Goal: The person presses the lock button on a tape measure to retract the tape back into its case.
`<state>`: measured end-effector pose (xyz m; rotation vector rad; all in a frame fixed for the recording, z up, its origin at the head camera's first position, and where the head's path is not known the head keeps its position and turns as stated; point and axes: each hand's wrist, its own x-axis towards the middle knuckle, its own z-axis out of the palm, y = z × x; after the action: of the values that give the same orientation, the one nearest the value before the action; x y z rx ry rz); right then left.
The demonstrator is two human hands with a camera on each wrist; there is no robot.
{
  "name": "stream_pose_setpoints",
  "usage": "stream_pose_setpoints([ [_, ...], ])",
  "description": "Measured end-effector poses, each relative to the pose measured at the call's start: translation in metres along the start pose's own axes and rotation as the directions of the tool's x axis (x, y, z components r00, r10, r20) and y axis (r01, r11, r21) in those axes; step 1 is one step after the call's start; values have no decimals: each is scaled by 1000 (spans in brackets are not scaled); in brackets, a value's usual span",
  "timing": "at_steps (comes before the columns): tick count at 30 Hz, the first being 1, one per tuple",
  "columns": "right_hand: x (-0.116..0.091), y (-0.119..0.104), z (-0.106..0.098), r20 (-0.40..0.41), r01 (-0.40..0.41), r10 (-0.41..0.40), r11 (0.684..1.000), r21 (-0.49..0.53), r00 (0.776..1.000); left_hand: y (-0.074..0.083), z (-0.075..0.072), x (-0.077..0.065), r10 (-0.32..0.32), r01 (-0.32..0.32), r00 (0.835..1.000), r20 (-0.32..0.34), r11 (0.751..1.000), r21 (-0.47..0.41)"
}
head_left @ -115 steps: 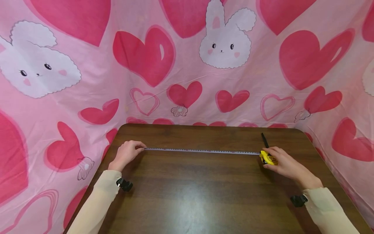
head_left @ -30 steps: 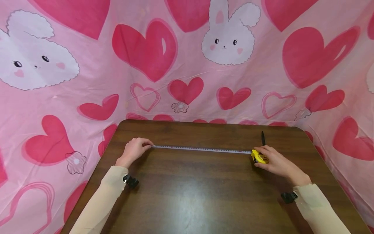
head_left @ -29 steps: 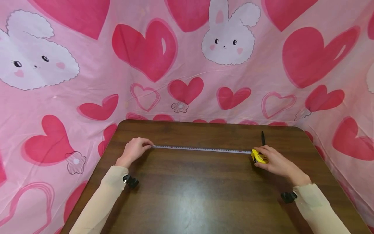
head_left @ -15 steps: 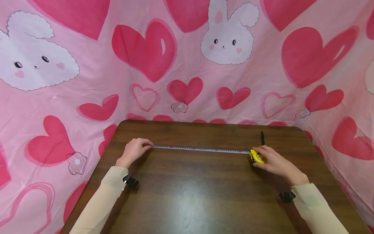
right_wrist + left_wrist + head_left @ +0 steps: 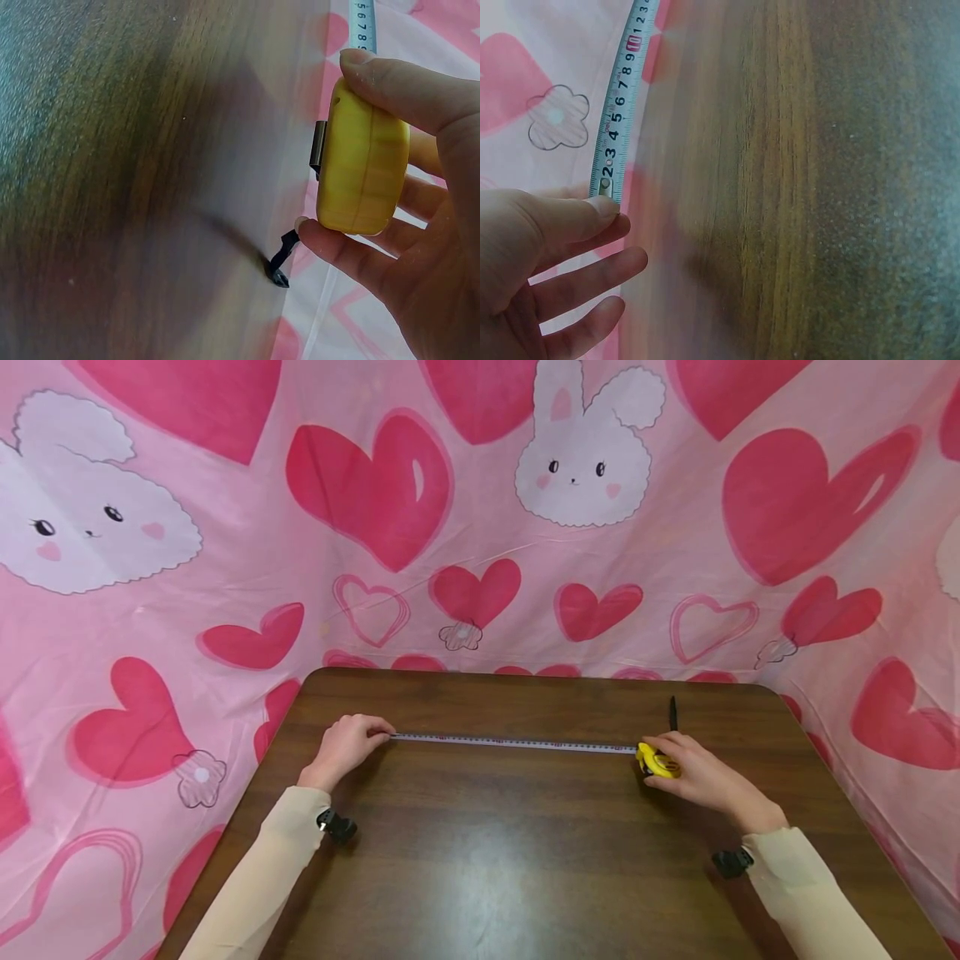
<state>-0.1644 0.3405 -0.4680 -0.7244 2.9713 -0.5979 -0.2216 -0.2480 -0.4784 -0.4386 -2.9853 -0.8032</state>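
Observation:
A tape measure with a yellow case is stretched between the two hands. Its white blade runs nearly straight across the back part of the table. At the blade's end, my left hand pinches the tip between thumb and index finger; in the left wrist view the other fingers spread loosely. My right hand grips the case, with the thumb on top where the blade comes out. A metal belt clip sticks out from the case, and a black wrist strap dangles below.
Behind the right hand lies a slim black pen-like object. The brown wooden table has rounded far corners. A pink cloth with hearts and rabbits hangs close around its back and sides.
The hands have come closer together and the stretched blade is shorter. My right hand has kept drifting slightly left with the case; the left hand still pinches the blade's end.

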Motion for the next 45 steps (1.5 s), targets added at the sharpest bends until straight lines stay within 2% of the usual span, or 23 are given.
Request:
stream_pose_setpoints([
  [16,4,-2,3,14,-3,3,1000,8,1000,0,5,1,-4,4,1000,7,1000,-9],
  [28,7,-2,6,35,-19,18,1000,17,999,0,7,6,35,-35,999,-15,999,6],
  [34,10,-3,7,22,5,-5,1000,6,1000,2,7,7,23,-23,1000,-6,1000,3],
  [45,13,-12,3,50,-9,7,1000,30,999,3,7,9,17,-17,1000,-4,1000,5],
])
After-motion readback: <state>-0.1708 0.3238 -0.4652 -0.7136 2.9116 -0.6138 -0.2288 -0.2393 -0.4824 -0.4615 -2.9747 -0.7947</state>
